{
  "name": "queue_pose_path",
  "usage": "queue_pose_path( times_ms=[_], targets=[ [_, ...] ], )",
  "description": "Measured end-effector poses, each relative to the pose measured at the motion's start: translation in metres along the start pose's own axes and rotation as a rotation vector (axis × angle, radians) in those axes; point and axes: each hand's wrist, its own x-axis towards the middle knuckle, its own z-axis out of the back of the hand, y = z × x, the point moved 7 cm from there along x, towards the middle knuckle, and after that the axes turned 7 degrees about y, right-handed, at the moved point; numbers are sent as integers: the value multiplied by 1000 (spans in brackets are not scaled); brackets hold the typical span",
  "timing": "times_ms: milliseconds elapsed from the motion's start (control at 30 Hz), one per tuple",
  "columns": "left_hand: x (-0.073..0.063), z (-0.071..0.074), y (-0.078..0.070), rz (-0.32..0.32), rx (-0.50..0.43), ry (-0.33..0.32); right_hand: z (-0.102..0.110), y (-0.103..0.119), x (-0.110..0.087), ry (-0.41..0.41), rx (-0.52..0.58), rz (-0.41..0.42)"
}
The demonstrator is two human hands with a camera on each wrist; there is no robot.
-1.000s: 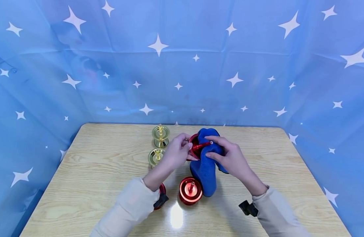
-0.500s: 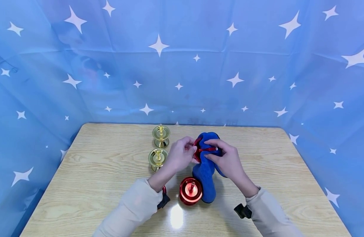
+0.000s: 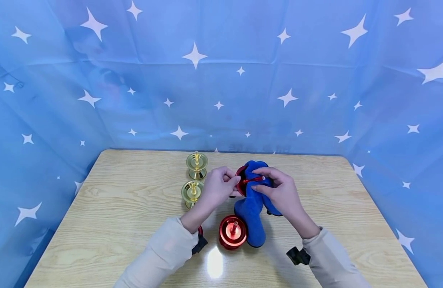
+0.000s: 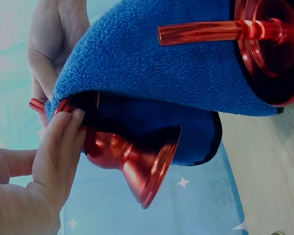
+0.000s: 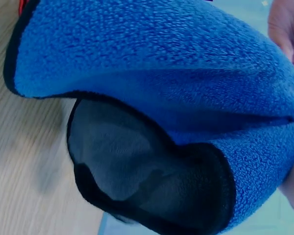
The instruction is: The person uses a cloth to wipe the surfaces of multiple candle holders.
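My left hand [image 3: 218,189] grips a shiny red metal candle holder [image 4: 152,166] with a shallow dish, a thin central stem and a flared foot. It is tipped on its side, stem pointing right in the head view. A blue plush cloth [image 3: 255,226] lies bunched in the dish around the stem, pinched by my right hand [image 3: 281,191] with thumb and fingers. One end of the cloth hangs toward the near side; its dark backing [image 5: 152,166] shows in the right wrist view. The cloth hides part of the dish.
A second red candle holder [image 3: 233,240] stands upright beside the cloth's hanging end. Another red piece [image 3: 200,230] is mostly hidden by my left sleeve. Two gold candle holders [image 3: 197,162] stand left of my left hand on the wooden table [image 3: 117,200]. A starry blue curtain [image 3: 221,80] surrounds it.
The held candle holder and the cloth have shifted slightly right and toward me. The cloth has slid about in the dish along with my right fingers. The standing candle holders have not moved.
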Motion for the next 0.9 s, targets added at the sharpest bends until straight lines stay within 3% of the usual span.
queue_pose_path(
  times_ms=[333, 433, 667, 767, 900],
  targets=[
    [2, 5, -6, -17, 106, -37, 12, 15, -3, -14, 36, 38],
    [5, 5, -1, -1, 67, -28, 22, 21, -4, -29, -4, 43],
    [9, 10, 5, 51, -168, -1, 48, 27, -2, -104, -30, 20],
    [9, 10, 2, 47, -163, 28, 46, 28, 1, -103, -17, 37],
    [7, 7, -4, 16, -99, 73, 30, 26, 4, -22, -67, 69]
  ],
)
